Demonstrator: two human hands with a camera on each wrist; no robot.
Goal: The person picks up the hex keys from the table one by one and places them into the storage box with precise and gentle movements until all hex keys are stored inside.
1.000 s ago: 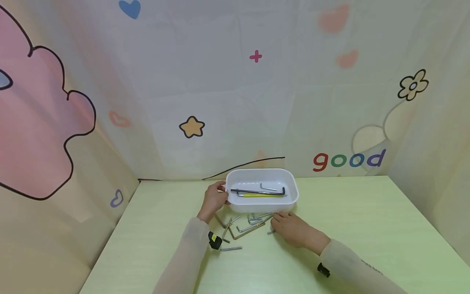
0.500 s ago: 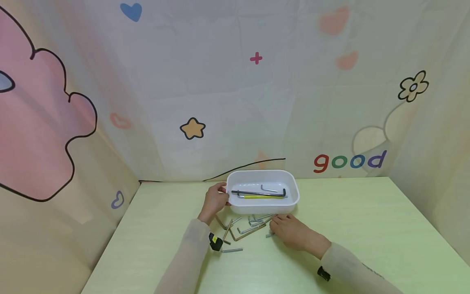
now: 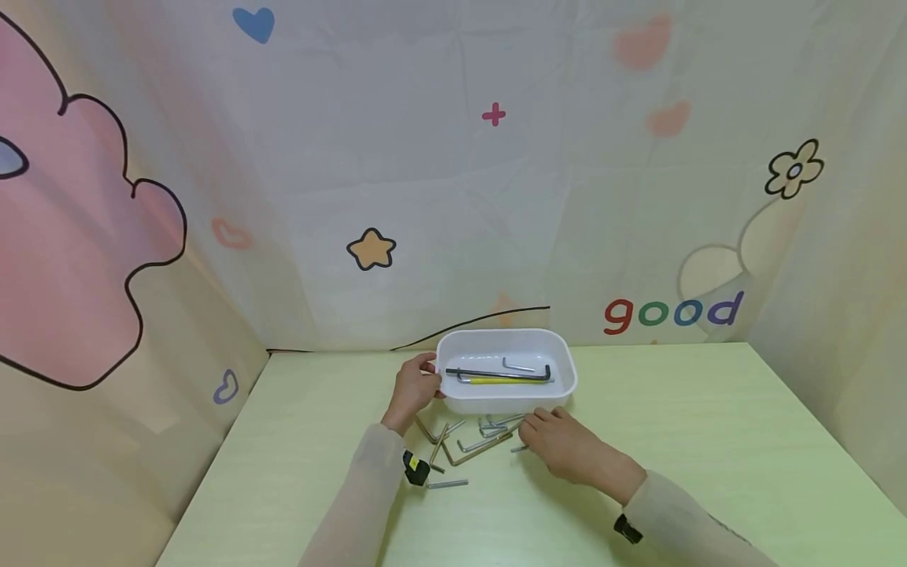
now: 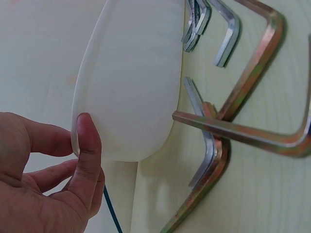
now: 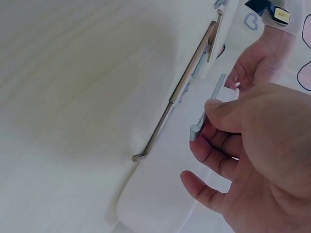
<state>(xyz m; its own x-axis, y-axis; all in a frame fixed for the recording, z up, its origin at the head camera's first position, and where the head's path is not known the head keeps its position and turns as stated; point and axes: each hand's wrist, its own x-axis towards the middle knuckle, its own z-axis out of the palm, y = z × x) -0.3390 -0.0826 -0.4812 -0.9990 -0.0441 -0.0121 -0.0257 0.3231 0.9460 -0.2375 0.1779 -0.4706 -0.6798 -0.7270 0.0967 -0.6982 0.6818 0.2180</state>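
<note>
My left hand pinches the left rim of a white plastic box; thumb and fingers meet across it in the left wrist view. In the box lie a black hex key, a yellow-sleeved one and a small silver one. My right hand, in front of the box, pinches a short silver hex key between thumb and fingers, clear in the right wrist view. Loose silver and brass-coloured hex keys lie on the table between my hands, some crossing each other.
A pale green table carries everything. Behind it hangs a printed curtain, close to the box's far side. One silver hex key lies apart, nearer to me, beside my left wrist's camera.
My right hand has shifted slightly left in front of the box. My left hand keeps its hold on the rim, and the box's contents look the same.
</note>
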